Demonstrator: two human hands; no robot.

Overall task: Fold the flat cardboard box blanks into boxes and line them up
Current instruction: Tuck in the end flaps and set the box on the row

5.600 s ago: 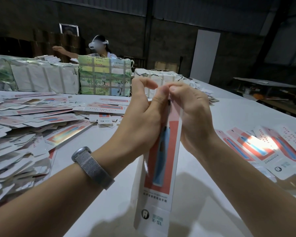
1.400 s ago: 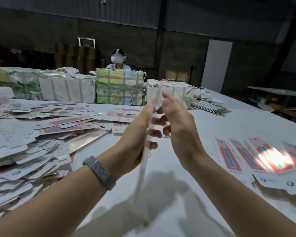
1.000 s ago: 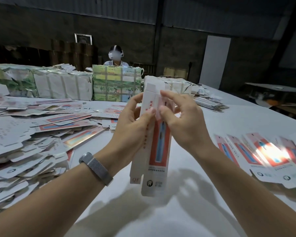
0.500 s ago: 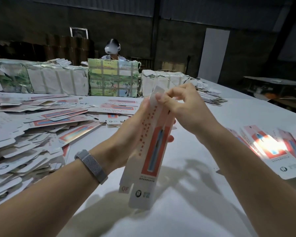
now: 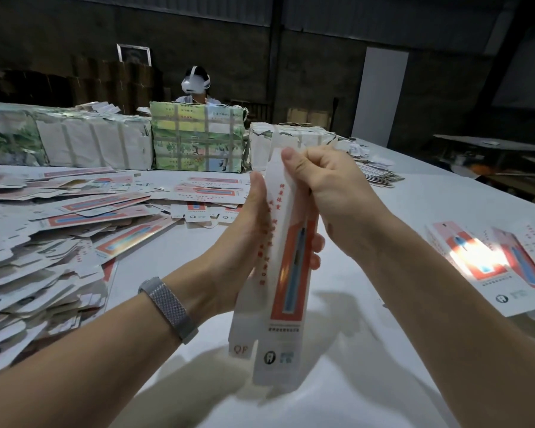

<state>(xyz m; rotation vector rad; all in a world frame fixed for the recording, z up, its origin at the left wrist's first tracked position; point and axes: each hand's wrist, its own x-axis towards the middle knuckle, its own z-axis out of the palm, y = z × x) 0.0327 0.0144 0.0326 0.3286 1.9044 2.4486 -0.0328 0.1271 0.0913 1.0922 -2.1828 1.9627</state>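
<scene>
Cardboard box (image 5: 286, 264), squared into a long tube and held upright at frame centre, sits wrapped in the left hand (image 5: 244, 242) while the right hand (image 5: 328, 186) pinches its top flap, which should tuck in squarely without crushing the walls.

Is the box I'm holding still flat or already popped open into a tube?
Popped open. The box shows two faces meeting at a corner, held between the left hand and right hand.
</scene>
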